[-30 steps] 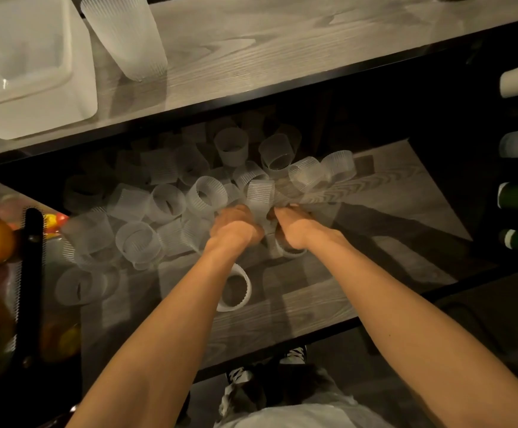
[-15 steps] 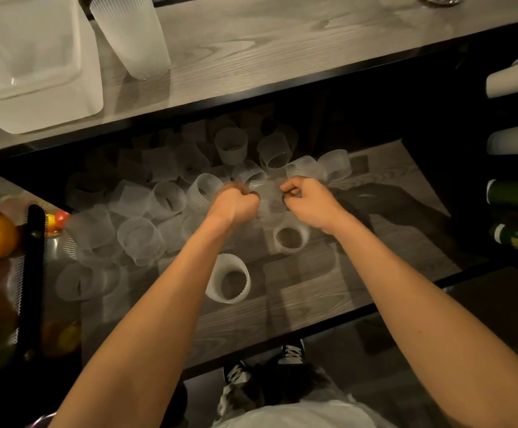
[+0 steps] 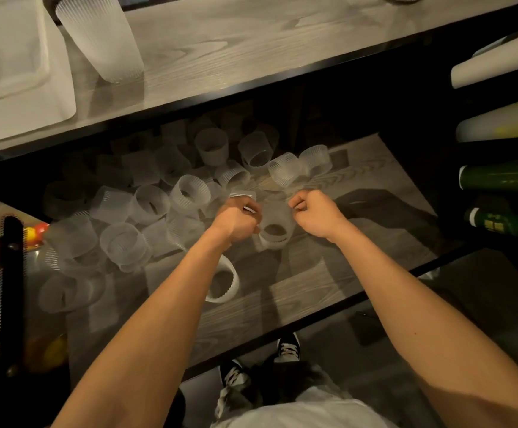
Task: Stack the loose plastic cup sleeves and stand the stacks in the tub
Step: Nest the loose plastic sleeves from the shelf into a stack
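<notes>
Whereas a second earlier both hands were pressed low into the pile, left hand (image 3: 236, 220) and right hand (image 3: 316, 214) are now raised and slightly parted, fingers curled, with one sleeve (image 3: 274, 230) between them. Each appears to pinch a side of its rim, though blur hides the exact hold. Reading: one piece picked out for nesting; stacking under way, far from finished.

Item, loose sleeves (image 3: 158, 205): ribbed, frosted, see-through plastic bands, short and slightly tapered, open at both ends. Many, scattered on the lower shelf (image 3: 359, 186), some upright, some on their sides, several overlapping; no count possible in the dark back. A lone sleeve (image 3: 223, 282) lies apart, beside the left forearm.

Item, stack (image 3: 100, 38): tall nested column, standing on the counter (image 3: 251, 41) just beside the tub (image 3: 57, 97), not inside it.

Item, tub: white, on the counter, far left; contents unclear from this angle.
</notes>
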Motion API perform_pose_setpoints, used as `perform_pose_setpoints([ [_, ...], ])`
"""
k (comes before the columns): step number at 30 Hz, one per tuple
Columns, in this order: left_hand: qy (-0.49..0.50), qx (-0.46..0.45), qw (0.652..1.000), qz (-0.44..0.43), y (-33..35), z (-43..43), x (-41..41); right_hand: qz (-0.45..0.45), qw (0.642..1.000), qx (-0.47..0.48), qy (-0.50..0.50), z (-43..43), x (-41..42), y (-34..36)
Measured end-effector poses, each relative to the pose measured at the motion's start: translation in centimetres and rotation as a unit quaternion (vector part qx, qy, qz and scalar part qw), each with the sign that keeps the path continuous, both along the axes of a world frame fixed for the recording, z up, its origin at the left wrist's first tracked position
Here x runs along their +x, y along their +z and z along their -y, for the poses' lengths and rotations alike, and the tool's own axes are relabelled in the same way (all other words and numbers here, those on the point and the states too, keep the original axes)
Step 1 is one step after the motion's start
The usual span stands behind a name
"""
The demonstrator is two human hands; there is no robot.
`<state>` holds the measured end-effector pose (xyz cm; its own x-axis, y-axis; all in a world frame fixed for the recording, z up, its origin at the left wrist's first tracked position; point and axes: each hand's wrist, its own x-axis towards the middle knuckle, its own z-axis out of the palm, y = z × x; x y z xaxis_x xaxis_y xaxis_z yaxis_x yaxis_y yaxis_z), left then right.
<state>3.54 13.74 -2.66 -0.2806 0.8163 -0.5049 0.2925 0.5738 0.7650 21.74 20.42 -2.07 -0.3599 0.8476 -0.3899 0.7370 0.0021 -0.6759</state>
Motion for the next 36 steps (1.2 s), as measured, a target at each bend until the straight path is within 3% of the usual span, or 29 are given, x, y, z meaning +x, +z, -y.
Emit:
perform_pose_setpoints([
  [5,-0.028,-0.088,0.990,-0.111,-0.4,-0.9,-0.8,0.082,0.995,0.009,0.063,-0.7,-1.0,-0.9],
  [8,-0.035,-0.154,0.975,-0.155,0.0,-1.0,-1.4,0.082,0.993,0.037,0.082,-1.1,-2.3,-0.8],
  [14,0.017,-0.225,0.973,-0.046,0.0,-0.7,-2.7,0.152,0.965,0.012,0.216,-1.7,-6.7,-0.3],
  [18,0.051,-0.203,0.978,0.022,0.0,-0.6,-3.0,0.157,0.958,0.001,0.241,-1.7,-8.2,-0.7],
  [23,0.120,-0.150,0.974,0.121,0.3,-0.7,-3.3,0.039,0.988,-0.018,0.147,-2.4,-8.1,-0.9],
  [31,0.188,-0.051,0.971,0.138,1.7,-1.5,-3.1,-0.125,0.990,0.033,0.059,-2.4,-5.9,0.7],
  [36,0.144,0.001,0.981,0.130,3.2,-1.1,-1.8,-0.104,0.994,0.027,0.016,-2.2,-3.6,1.3],
])
